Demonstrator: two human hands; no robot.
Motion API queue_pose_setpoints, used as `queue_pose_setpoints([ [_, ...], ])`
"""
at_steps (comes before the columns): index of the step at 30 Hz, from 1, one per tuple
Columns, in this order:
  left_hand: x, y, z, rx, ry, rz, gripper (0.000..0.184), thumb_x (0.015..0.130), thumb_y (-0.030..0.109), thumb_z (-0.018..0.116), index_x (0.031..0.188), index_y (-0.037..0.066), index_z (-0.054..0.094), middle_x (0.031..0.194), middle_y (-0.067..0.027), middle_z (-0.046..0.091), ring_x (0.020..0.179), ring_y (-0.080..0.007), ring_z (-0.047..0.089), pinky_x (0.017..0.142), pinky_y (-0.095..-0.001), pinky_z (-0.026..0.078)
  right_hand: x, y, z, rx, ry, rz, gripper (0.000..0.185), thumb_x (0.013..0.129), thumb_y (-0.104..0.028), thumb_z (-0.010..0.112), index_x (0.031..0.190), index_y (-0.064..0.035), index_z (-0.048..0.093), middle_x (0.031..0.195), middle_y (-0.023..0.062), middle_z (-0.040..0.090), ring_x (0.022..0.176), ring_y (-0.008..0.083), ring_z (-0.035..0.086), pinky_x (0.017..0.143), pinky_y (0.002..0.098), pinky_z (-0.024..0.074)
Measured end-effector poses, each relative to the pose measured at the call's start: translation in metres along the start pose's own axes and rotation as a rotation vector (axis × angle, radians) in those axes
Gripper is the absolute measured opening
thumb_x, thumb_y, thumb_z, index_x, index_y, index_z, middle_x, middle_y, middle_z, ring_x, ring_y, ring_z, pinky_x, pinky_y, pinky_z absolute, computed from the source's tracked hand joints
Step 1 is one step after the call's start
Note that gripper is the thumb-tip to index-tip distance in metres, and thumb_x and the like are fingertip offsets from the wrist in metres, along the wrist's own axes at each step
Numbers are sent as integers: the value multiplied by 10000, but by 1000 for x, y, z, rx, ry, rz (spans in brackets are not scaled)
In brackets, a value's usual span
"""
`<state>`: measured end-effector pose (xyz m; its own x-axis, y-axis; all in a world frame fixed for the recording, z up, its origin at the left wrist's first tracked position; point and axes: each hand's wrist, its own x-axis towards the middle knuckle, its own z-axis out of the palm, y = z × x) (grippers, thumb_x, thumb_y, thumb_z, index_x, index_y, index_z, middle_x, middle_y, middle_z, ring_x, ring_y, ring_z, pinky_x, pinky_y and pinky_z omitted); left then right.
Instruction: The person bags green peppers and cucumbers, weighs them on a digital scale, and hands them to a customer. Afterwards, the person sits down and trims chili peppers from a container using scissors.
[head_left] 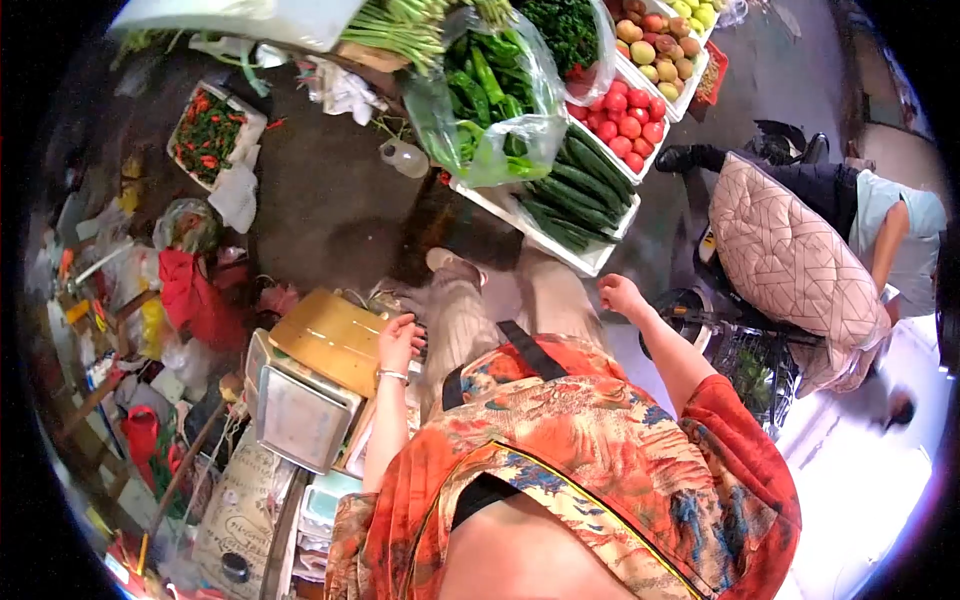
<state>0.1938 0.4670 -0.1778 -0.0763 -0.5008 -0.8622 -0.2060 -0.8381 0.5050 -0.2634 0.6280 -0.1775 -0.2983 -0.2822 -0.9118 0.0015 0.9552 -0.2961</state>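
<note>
The cucumber tray (pixel 590 262), partly covered by a plastic bag (pixel 490 130), lies beyond the half-open left hand (pixel 400 345) and curled right hand (pixel 620 296), its contents unclear.

Cukes (pixel 577 187) in tray (pixel 590 262), toms (pixel 628 126) behind, bagged peppers (pixel 487 85) L.

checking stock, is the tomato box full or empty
Full, or close to it: tomatoes fill the box across, and none of its bottom shows.
</note>
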Motion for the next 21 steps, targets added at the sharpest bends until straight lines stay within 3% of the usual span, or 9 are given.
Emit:
queue_pose_setpoints([
  [6, 31, -20, 83, 72, -21, -45, 251, 905, 108, 560, 1145, 36, 569, 798, -48, 652, 578, -95, 582, 470, -213, 459, 44, 14, -3, 58, -140, -126, 281, 841, -88, 554, 1107, -14, 604, 823, 50, 628, 697, 118, 598, 605, 259, 470],
  [11, 54, -45, 213, 80, -137, -57, 256, 904, 132, 558, 1153, 78, 580, 833, -58, 662, 605, -111, 590, 497, -232, 464, 93, 53, -39, 65, -196, -156, 282, 835, -89, 564, 1100, -1, 606, 870, 57, 635, 724, 133, 608, 671, 281, 505],
  [14, 61, -62, 287, 54, -259, -50, 260, 899, 160, 573, 1149, 91, 584, 833, -50, 663, 608, -108, 600, 491, -227, 453, 133, 80, -71, 41, -130, -155, 276, 825, -72, 549, 1085, -9, 613, 902, 58, 642, 762, 132, 600, 705, 287, 508],
  [16, 64, -65, 325, 73, -356, -45, 258, 898, 172, 582, 1145, 95, 588, 842, -46, 664, 611, -100, 599, 490, -223, 450, 155, 83, -94, -253, 36, -275, 290, 817, -82, 565, 1095, -10, 607, 956, 96, 660, 810, 169, 619, 752, 308, 510],
  [21, 108, -63, 378, 34, -471, -149, 296, 886, 156, 601, 1166, 60, 577, 889, -51, 677, 680, -109, 628, 532, -219, 478, 208, 50, -139, -354, 300, -373, 392, 788, -178, 651, 1154, -53, 589, 1036, 155, 619, 984, 279, 599, 866, 368, 473],
])
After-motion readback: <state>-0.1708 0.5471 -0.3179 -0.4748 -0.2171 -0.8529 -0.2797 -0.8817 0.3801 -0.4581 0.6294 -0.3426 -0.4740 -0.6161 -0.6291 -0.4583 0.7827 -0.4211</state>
